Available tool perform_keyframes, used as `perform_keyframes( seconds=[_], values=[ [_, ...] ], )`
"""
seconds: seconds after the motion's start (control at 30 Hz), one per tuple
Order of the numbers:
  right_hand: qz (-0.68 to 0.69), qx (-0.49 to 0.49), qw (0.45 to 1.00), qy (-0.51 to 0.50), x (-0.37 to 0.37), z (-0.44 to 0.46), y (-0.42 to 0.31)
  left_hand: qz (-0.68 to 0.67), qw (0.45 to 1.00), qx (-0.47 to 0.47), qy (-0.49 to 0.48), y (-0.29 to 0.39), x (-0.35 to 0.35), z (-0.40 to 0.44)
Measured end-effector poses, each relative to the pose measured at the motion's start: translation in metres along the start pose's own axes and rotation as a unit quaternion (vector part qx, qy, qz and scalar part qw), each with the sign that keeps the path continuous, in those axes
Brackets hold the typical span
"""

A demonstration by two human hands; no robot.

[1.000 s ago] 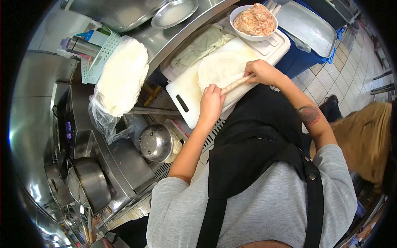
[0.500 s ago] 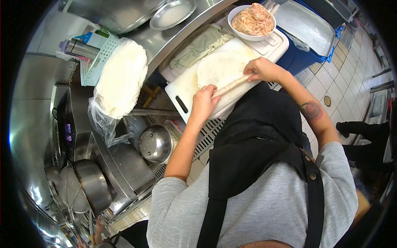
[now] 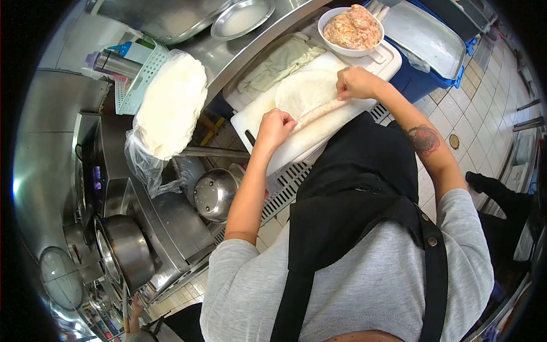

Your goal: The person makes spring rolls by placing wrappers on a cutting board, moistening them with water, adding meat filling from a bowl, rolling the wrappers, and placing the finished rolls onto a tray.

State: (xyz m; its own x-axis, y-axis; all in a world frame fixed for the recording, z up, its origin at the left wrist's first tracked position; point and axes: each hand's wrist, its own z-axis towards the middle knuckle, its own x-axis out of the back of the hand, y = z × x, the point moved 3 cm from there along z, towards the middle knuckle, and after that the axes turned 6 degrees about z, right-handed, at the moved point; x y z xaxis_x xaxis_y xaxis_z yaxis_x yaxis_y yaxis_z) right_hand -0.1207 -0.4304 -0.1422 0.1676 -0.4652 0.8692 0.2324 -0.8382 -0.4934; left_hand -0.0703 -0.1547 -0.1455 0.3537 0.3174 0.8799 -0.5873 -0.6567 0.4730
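Note:
On the white cutting board lies a thin round wrapper, its near edge rolled around filling into a long, narrow spring roll. My left hand is closed on the left end of the roll, thumb and fingers pinched together. At the other end, my right hand pinches the roll with curled fingers. A white bowl heaped with orange-pink filling stands just beyond my right hand. A few pale finished rolls lie behind the bowl.
To the left, a stack of pale wrappers rests on plastic film beside a mint basket. A folded cloth lies behind the board. A metal tray sits on a blue bin. Pots and another person's hand are lower left.
Both hands stay at the ends of the roll, and their fingers are now curled tighter. A round strainer at the far left has moved away from the pot. The view has shifted slightly.

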Motion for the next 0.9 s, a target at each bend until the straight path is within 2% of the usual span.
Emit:
perform_keyframes(
  seconds=[0.03, 0.13, 0.17, 0.23, 0.33, 0.5, 0.6, 0.77, 0.9],
  values=[
    [-0.033, 0.015, 0.999, 0.007, 0.000, 0.000, -0.004, 0.006, 1.000, 0.000, -0.004, 0.000, 0.000, 0.001],
    [0.065, 0.159, 0.981, 0.087, -0.007, -0.005, -0.025, -0.025, 0.995, -0.052, 0.081, 0.017, -0.003, 0.000],
    [0.095, 0.144, 0.984, 0.046, -0.013, -0.007, -0.030, -0.009, 0.992, -0.068, 0.102, 0.022, -0.009, -0.001],
    [0.067, 0.138, 0.986, 0.062, -0.020, -0.013, -0.033, 0.024, 0.984, -0.100, 0.143, 0.037, -0.027, -0.002],
    [0.051, 0.155, 0.982, 0.097, -0.027, -0.016, -0.034, 0.097, 0.968, -0.089, 0.213, 0.070, -0.042, -0.016],
    [0.008, 0.183, 0.976, 0.116, -0.033, -0.011, -0.052, 0.123, 0.964, -0.073, 0.224, 0.077, -0.057, -0.018],
    [0.074, 0.152, 0.980, 0.100, -0.035, -0.007, -0.039, 0.105, 0.968, -0.082, 0.213, 0.064, -0.050, -0.021],
    [0.071, 0.118, 0.988, 0.072, -0.023, -0.018, -0.020, 0.076, 0.978, -0.080, 0.175, 0.039, -0.034, -0.034],
    [0.058, 0.134, 0.986, 0.076, -0.012, -0.028, -0.017, 0.075, 0.976, -0.069, 0.193, 0.031, -0.026, -0.042]
  ],
)
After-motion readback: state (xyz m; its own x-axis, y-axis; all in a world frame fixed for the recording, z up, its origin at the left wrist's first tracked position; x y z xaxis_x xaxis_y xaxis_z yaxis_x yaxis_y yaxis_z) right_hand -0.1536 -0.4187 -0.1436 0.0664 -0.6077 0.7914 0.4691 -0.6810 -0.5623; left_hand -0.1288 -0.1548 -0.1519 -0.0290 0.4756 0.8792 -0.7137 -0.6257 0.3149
